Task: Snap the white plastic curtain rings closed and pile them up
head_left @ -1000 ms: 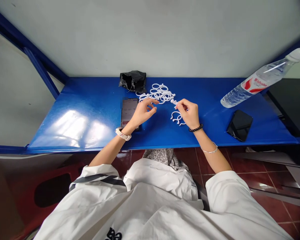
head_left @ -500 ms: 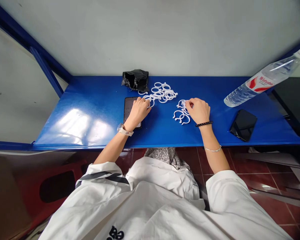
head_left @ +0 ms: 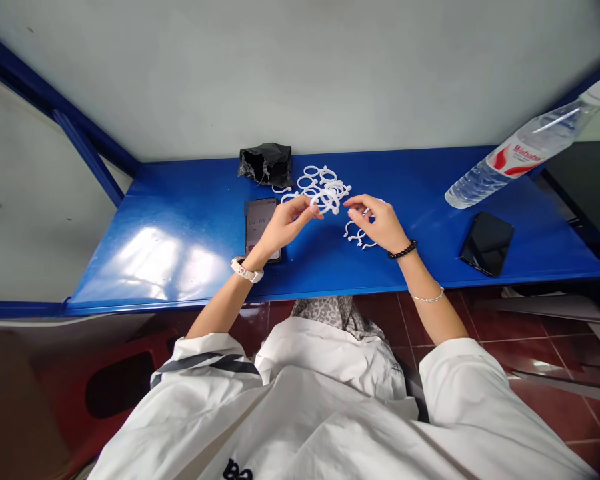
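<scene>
- The left hand (head_left: 284,227) has its fingers (head_left: 310,208) pinched on a white ring (head_left: 327,200), held above the worktop (head_left: 180,227) just before the ring pile (head_left: 320,180).
- The right hand (head_left: 383,225) has its fingers (head_left: 354,201) slightly apart and empty, near the ring and over a smaller heap (head_left: 357,237).
- Which way the ring faces is too small to tell.
- There is bare worktop to the left; a phone (head_left: 259,223) lies under the left hand, and a bottle (head_left: 520,160) stands well to the right.

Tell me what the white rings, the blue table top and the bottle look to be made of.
The white rings look like plastic: thin, uniformly white, fairly matt, some open-ended. The blue table top is probably painted metal with a glossy finish, since it shows a bright glare patch. The bottle looks like thin clear plastic, see-through, with a printed red-and-white label.
</scene>
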Motion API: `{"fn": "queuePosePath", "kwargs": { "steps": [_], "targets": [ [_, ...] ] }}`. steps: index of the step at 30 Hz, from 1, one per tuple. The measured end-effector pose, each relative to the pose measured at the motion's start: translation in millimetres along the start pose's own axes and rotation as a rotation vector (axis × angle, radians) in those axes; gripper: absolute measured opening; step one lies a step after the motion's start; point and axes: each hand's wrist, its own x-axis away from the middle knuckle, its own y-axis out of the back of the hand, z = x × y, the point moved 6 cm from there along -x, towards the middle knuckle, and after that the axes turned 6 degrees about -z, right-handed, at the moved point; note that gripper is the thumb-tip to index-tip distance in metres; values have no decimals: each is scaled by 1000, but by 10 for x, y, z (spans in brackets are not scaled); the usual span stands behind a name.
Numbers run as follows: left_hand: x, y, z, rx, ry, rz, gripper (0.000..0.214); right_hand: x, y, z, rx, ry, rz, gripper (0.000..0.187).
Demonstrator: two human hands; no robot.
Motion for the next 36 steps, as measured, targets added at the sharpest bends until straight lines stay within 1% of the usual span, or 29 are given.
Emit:
{"fn": "queuePosePath", "kwargs": {
  "steps": [3,5,7,10,14,17,20,22,24,25,28,31,36],
  "targets": [
    [30,-155,42,11,-14,82,48,35,-173,-2,-134,-36,101,34],
    [38,-203,63,-16,-30,97,48,46,-247,-9,-172,-57,130,34],
    [39,-209,68,-53,-25,101,49,41,-267,-3,-170,-56,119,28],
    [33,-166,45,-58,26,92,50,16,-218,21,-141,-42,61,35],
    [21,-88,2,33,111,73,50,-4,-108,-6,-124,-83,-34,39],
    [15,-43,-22,107,132,45,46,-17,-67,-69,-29,-85,-100,36],
    [20,-44,-8,213,161,40,42,-68,-149,-130,85,-38,-86,29],
    [28,-73,25,272,191,62,40,-122,-254,-174,90,-28,-40,25],
    [36,-104,69,312,221,84,39,-178,-350,-203,40,-38,1,18],
    [38,-117,90,329,233,91,39,-200,-383,-209,0,-46,10,18],
    [36,-128,151,368,262,88,40,-222,-428,-187,-131,-65,16,27],
    [27,-116,193,399,288,59,42,-188,-433,-146,-242,-91,23,27],
    [35,-102,196,384,323,17,45,-137,-418,-83,-430,-127,31,38]
  ]
}}
